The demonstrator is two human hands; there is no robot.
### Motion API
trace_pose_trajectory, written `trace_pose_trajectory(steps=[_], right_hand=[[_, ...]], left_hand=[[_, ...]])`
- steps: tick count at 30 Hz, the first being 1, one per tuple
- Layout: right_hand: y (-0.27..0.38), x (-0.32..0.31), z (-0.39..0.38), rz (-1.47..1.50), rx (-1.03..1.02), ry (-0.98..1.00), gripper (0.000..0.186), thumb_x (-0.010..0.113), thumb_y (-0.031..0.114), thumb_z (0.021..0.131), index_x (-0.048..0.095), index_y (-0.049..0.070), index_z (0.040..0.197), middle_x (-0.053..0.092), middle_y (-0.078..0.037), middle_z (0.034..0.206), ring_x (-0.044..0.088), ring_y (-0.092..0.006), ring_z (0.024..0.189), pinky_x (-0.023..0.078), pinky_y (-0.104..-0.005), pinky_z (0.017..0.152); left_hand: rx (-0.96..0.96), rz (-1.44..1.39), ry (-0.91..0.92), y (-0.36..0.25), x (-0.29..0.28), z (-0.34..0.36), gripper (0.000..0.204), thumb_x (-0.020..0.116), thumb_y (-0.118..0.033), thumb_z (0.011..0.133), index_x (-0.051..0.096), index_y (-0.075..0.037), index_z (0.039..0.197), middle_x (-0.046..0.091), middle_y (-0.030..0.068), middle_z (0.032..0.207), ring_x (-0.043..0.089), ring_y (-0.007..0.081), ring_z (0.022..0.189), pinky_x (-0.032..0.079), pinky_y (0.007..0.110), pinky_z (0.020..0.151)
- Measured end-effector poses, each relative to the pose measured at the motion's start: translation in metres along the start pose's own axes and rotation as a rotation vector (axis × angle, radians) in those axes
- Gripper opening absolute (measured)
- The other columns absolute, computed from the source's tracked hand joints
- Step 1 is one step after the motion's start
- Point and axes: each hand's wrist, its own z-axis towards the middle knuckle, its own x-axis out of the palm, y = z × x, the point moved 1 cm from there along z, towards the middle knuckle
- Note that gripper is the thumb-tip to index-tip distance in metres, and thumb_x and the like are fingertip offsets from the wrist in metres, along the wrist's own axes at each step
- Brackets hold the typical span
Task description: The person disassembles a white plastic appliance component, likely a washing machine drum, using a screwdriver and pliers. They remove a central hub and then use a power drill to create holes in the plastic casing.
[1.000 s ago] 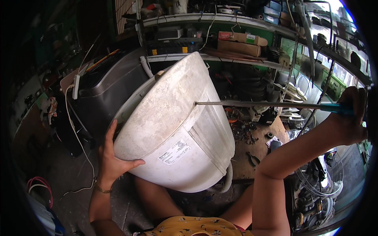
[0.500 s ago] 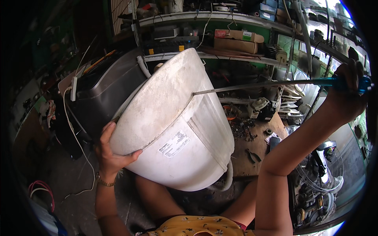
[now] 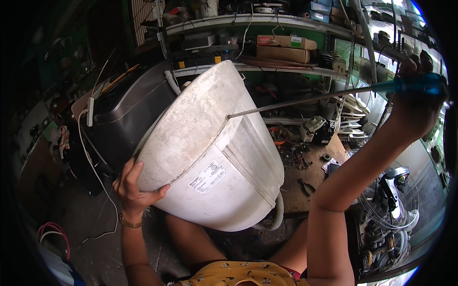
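Observation:
A big white plastic appliance housing (image 3: 210,176), scuffed and dusty, stands tilted between my knees. A printed label (image 3: 207,177) is stuck on its side, and a grey hose (image 3: 278,212) curves out at its lower right. My left hand (image 3: 134,185) grips the housing's left rim, thumb on the near side. Out at the far right, my right hand (image 3: 417,97) is wrapped round the blue handle of a long screwdriver (image 3: 305,99). The thin shaft slants left, its tip at a small hole near the edge of the housing's flat face.
A dark grey casing (image 3: 136,107) stands to the left, with a white cord (image 3: 102,190) hanging by it. Pliers (image 3: 307,187) and small parts lie on a wooden bench (image 3: 293,202). A fan cage (image 3: 391,198) is at the right. Shelves (image 3: 248,20) with boxes line the back.
My right hand has turned on the screwdriver's handle and moved slightly left and down. The shaft now slopes more steeply, its tip still at the hole. My left hand keeps its hold on the rim.

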Motion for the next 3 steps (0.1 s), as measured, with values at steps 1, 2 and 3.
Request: trace_pose_trajectory(steps=[1,2,3], right_hand=[[0.0008,0.0004,0.0001,-0.144,-0.020,-0.091,0.067,0.050,0.055,0.092,0.042,-0.007,0.116,0.050,-0.018,0.115,0.052,-0.0279,0.103,0.039,-0.0536,0.095],[0.0003,0.0084,-0.0004,-0.219,-0.015,-0.082,0.072,0.049,0.057,0.091,0.040,-0.006,0.123,0.050,-0.019,0.119,0.049,-0.0293,0.110,0.032,-0.0573,0.102],[-0.0004,0.0079,-0.0008,-0.219,-0.012,-0.083,0.072,0.049,0.057,0.091,0.040,-0.006,0.123,0.050,-0.019,0.119,0.049,-0.0293,0.110,0.032,-0.0573,0.102]], left_hand=[[-0.018,-0.012,0.012,0.0000,0.0002,0.0000,0.078,0.079,-0.054,0.065,0.048,-0.007,0.118,0.063,0.0216,0.106,0.069,0.0338,0.078,0.057,0.039,0.060],[-0.036,-0.023,0.026,-0.0004,-0.0002,0.0000,0.078,0.079,-0.055,0.066,0.047,-0.008,0.119,0.063,0.0214,0.108,0.069,0.0340,0.078,0.057,0.039,0.060],[-0.054,-0.034,0.039,-0.0007,-0.0008,0.0000,0.078,0.078,-0.055,0.066,0.047,-0.008,0.120,0.062,0.0212,0.110,0.069,0.0341,0.079,0.057,0.038,0.060]])
